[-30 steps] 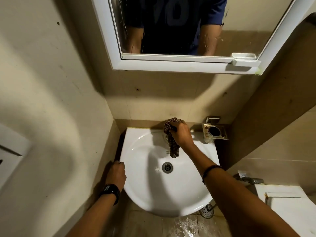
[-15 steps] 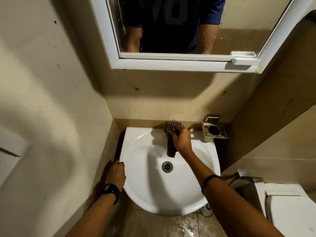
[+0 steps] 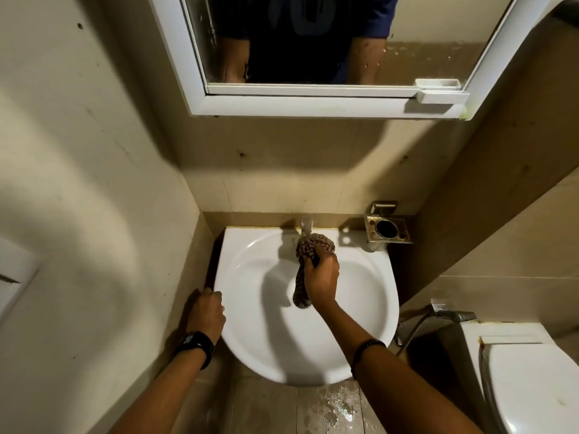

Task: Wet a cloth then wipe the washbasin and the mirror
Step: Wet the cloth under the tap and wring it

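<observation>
A white washbasin (image 3: 257, 339) is fixed to the tiled wall, with a metal tap (image 3: 306, 226) at its back rim. My right hand (image 3: 322, 278) is shut on a brown patterned cloth (image 3: 313, 245); the cloth's upper bunch sits right under the tap and its tail hangs down into the bowl. My left hand (image 3: 206, 311), with a black watch on the wrist, grips the basin's left rim. Above hangs a white-framed mirror (image 3: 423, 32), spotted with droplets. The drain is hidden behind the cloth and my hand.
A metal soap holder (image 3: 388, 230) is mounted right of the tap. A toilet (image 3: 529, 380) stands at the lower right, with a spray hose (image 3: 451, 315) beside it. A wall closes in on the left. The floor (image 3: 335, 405) below the basin is wet.
My right hand has drawn back from the tap toward me and lower into the bowl, uncovering the tap; the cloth now hangs beneath the spout. My left hand stays on the rim.
</observation>
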